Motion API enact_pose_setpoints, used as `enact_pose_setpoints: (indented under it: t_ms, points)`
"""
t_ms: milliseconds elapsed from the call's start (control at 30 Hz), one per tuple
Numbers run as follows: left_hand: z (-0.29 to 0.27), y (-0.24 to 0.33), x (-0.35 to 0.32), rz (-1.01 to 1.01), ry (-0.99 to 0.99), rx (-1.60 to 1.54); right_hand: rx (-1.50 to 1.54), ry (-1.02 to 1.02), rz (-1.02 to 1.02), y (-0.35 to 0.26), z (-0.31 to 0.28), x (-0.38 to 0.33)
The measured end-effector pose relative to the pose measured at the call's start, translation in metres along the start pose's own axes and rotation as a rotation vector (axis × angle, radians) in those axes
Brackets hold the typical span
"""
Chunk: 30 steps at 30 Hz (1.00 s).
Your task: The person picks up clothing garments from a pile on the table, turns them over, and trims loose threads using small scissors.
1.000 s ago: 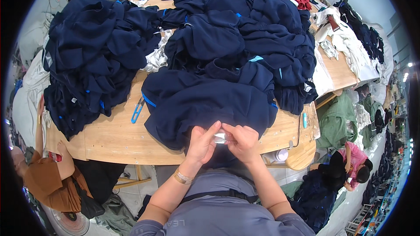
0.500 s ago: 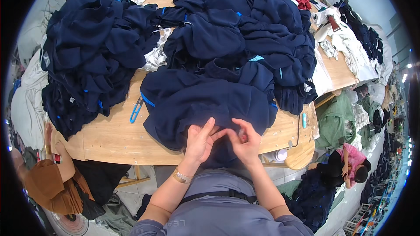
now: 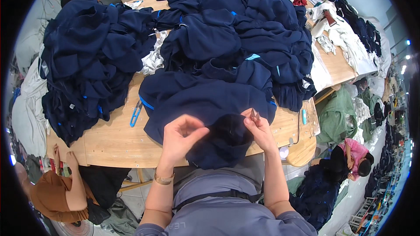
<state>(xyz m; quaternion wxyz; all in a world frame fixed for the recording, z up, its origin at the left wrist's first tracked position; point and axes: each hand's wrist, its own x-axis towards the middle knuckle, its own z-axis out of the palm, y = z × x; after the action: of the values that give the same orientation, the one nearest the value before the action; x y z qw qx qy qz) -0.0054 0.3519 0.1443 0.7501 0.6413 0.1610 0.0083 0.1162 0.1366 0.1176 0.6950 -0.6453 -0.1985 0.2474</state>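
A dark navy garment (image 3: 192,91) lies bunched at the table's front edge, part of it hanging over toward me. My right hand (image 3: 260,132) is closed at the garment's right side, with the pointed metal blades of thread snips (image 3: 254,114) sticking up from its fingers. The edge of the dark fabric touches its thumb. To the left, my left hand (image 3: 183,136) is raised above the cloth, thumb and forefinger pinched together and slightly blurred; anything between them is too small to make out. Blue-handled thread snips (image 3: 136,112) lie on the wood to the left.
Large navy garment piles (image 3: 92,57) cover the wooden table (image 3: 113,144). White cloth scraps (image 3: 154,57) lie between them. A light-blue marker-like item (image 3: 304,116) and a dark cord are at the right edge. Other people sit at left and lower right; a round stool (image 3: 302,152) stands close.
My hands have moved apart, the left going left in a pinch and the right shifting right with the snips' blades now showing. The fabric between them has been drawn up into a dark fold.
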Motion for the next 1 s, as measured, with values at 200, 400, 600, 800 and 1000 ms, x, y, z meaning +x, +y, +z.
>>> enact_pose_setpoints:
  t_ms: [200, 400, 600, 800, 1000]
  points:
    - [0.013, -0.012, 0.025, 0.375, -0.155, 0.685, 0.348, -0.007, 0.151, 0.000, 0.004, -0.008]
    - [0.007, 0.002, 0.035, 0.205, -0.007, 0.254, 0.349, -0.042, 0.215, 0.012, 0.002, 0.005]
    - [0.016, -0.009, 0.015, 0.031, 0.133, 0.266, 0.722, 0.178, 0.288, 0.027, 0.008, 0.007]
    - [0.040, -0.042, 0.004, -0.278, -0.066, -0.355, 0.804, 0.166, 0.333, 0.013, 0.029, 0.000]
    - [0.044, -0.027, 0.013, -0.183, 0.015, -1.026, -0.023, 0.088, 0.179, 0.040, 0.018, 0.004]
